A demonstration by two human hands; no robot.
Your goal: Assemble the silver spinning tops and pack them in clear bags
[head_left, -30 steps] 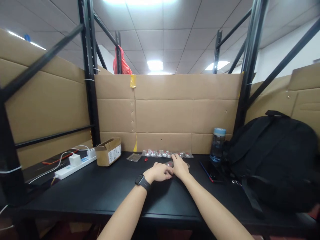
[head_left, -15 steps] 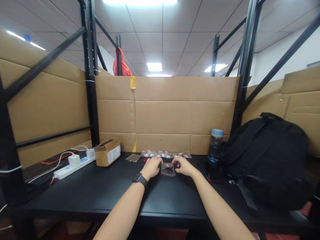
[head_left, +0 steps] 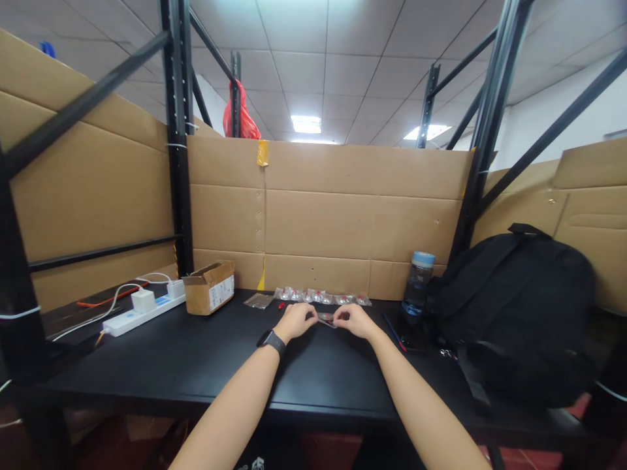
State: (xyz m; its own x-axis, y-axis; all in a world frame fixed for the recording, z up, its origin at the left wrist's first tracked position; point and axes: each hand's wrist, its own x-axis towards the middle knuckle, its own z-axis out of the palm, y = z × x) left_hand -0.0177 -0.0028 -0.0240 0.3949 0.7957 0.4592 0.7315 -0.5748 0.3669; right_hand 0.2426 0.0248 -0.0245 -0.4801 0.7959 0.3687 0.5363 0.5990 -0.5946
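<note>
Between my hands is a small clear plastic bag (head_left: 326, 319) with something red in it, seen nearly edge-on. My left hand (head_left: 298, 320), with a dark watch on its wrist, pinches the bag's left side. On the right side, my right hand (head_left: 353, 320) pinches it with thumb and fingers. Just behind, a row of several small clear packets (head_left: 321, 297) with red bits lies along the cardboard wall. A flat clear bag (head_left: 258, 301) and a small red item (head_left: 281, 305) lie to the left of the row.
On the left stand an open cardboard box (head_left: 209, 288) and a white power strip (head_left: 143, 314) with cables. To the right are a blue-lidded bottle (head_left: 418, 283), a pen (head_left: 393, 331) and a black backpack (head_left: 514, 313). Cardboard (head_left: 318, 222) walls the black table (head_left: 337, 382).
The bag between my hands has tilted from showing its broad face to nearly edge-on. My fingers have closed on its sides. The head view has shifted slightly.
</note>
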